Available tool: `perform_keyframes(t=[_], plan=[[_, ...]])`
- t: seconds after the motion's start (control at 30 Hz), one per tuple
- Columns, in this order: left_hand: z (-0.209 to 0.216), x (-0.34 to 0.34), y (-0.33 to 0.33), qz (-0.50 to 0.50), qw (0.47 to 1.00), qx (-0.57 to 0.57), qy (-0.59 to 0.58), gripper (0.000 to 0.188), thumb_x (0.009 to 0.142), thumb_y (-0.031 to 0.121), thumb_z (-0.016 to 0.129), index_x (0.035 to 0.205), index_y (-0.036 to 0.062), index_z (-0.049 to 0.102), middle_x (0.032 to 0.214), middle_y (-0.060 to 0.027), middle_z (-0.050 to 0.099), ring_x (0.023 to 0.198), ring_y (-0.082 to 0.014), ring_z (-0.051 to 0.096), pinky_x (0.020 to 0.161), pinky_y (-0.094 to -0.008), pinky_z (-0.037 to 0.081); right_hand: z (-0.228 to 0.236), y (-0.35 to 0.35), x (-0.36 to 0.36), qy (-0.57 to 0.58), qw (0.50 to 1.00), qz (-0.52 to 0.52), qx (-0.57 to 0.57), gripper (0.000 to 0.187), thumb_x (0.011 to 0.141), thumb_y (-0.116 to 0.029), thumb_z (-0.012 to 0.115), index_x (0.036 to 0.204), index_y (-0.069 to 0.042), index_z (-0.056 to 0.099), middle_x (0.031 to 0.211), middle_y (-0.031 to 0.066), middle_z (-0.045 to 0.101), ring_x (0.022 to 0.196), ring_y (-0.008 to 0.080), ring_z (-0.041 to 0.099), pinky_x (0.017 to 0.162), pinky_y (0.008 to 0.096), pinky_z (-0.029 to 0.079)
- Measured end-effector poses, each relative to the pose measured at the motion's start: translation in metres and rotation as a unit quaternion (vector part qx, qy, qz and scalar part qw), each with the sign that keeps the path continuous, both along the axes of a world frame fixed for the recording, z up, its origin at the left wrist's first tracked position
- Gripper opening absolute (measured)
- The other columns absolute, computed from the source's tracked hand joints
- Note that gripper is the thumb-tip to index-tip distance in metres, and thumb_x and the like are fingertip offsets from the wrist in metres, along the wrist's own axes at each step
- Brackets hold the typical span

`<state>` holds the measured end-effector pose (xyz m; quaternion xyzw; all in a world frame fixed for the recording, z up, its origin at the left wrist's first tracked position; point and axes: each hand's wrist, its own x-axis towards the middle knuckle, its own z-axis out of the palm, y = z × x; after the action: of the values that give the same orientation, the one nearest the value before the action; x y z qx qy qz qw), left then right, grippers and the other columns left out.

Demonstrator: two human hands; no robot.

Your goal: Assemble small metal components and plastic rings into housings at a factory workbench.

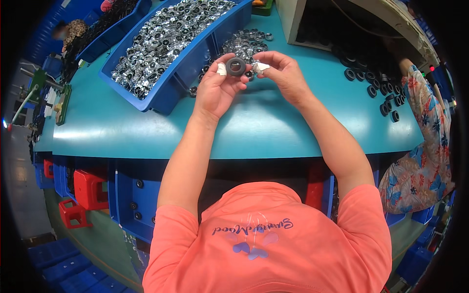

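Observation:
Above the bench, my left hand (215, 91) is closed on a black rubber ring (236, 73), shaped like a small toy tyre, with its hole facing me. White tape wraps a fingertip of this hand. My right hand (289, 80) is beside the ring, thumb and forefinger pinched together, also with white tape at the tips. Whether a small part sits in that pinch cannot be made out. Behind both hands lies a loose pile of shiny silver wheel hubs (245, 44) on the turquoise bench (146, 132).
A long blue bin (168, 93) full of the same silver hubs stands at left. Black rubber rings (373, 91) lie scattered at right, near a pale box-like housing (291, 22). A person in a flowered garment (415, 146) sits at the right edge. Red stools (90, 190) stand lower left.

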<state>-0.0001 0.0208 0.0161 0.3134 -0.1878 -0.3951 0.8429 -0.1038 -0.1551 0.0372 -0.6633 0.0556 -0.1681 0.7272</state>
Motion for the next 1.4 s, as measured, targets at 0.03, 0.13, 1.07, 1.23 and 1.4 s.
perform_keyframes(t=[0.03, 0.13, 1.07, 1.23, 1.4], plan=[[-0.0004, 0.0001, 0.0002, 0.0, 1.0, 0.0, -0.001, 0.033, 0.106, 0.016, 0.04, 0.136, 0.0047, 0.047, 0.119, -0.0252, 0.063, 0.088, -0.0249, 0.066, 0.074, -0.0334, 0.057, 0.0003, 0.0005, 0.0, -0.001, 1.0, 0.001, -0.001, 0.033, 0.087, -0.008, 0.067, 0.119, 0.0, 0.065, 0.109, 0.0076, 0.067, 0.096, 0.0142, 0.062, 0.087, 0.029, 0.051], [-0.0001, 0.0, 0.0001, 0.0, 1.0, -0.007, 0.01, 0.033, 0.105, 0.015, 0.039, 0.135, 0.0036, 0.046, 0.119, -0.0262, 0.063, 0.089, -0.0269, 0.067, 0.076, -0.0357, 0.058, 0.0003, -0.0002, -0.0002, -0.002, 1.0, 0.004, 0.0, 0.034, 0.086, -0.008, 0.068, 0.119, 0.0, 0.065, 0.109, 0.0077, 0.067, 0.095, 0.0141, 0.062, 0.086, 0.0289, 0.051], [0.0002, -0.001, 0.0005, 0.028, 0.999, 0.013, 0.008, 0.033, 0.102, 0.009, 0.041, 0.134, 0.0034, 0.047, 0.116, -0.0204, 0.065, 0.093, -0.0283, 0.067, 0.08, -0.0386, 0.058, 0.002, 0.0032, -0.0018, 0.01, 1.0, 0.011, -0.02, 0.03, 0.087, -0.007, 0.069, 0.117, -0.002, 0.067, 0.108, 0.0046, 0.068, 0.096, 0.0119, 0.063, 0.088, 0.0268, 0.051], [0.0013, -0.0019, 0.0002, 0.029, 0.999, 0.015, 0.004, 0.033, 0.102, 0.009, 0.043, 0.133, 0.0032, 0.048, 0.116, -0.0187, 0.065, 0.093, -0.0278, 0.067, 0.08, -0.0383, 0.058, 0.0031, 0.0031, -0.0027, 0.011, 0.999, 0.013, -0.027, 0.031, 0.087, -0.007, 0.069, 0.118, -0.002, 0.067, 0.109, 0.0049, 0.068, 0.099, 0.0125, 0.064, 0.091, 0.0274, 0.051], [0.0, -0.0012, 0.0003, 0.029, 0.999, 0.014, 0.0, 0.033, 0.102, 0.01, 0.044, 0.133, 0.003, 0.048, 0.116, -0.0183, 0.065, 0.093, -0.0276, 0.067, 0.079, -0.0378, 0.058, 0.0023, 0.0033, -0.0016, 0.01, 1.0, 0.001, -0.014, 0.032, 0.083, -0.002, 0.069, 0.115, -0.002, 0.066, 0.113, 0.0055, 0.066, 0.102, 0.0134, 0.064, 0.093, 0.0283, 0.052]])
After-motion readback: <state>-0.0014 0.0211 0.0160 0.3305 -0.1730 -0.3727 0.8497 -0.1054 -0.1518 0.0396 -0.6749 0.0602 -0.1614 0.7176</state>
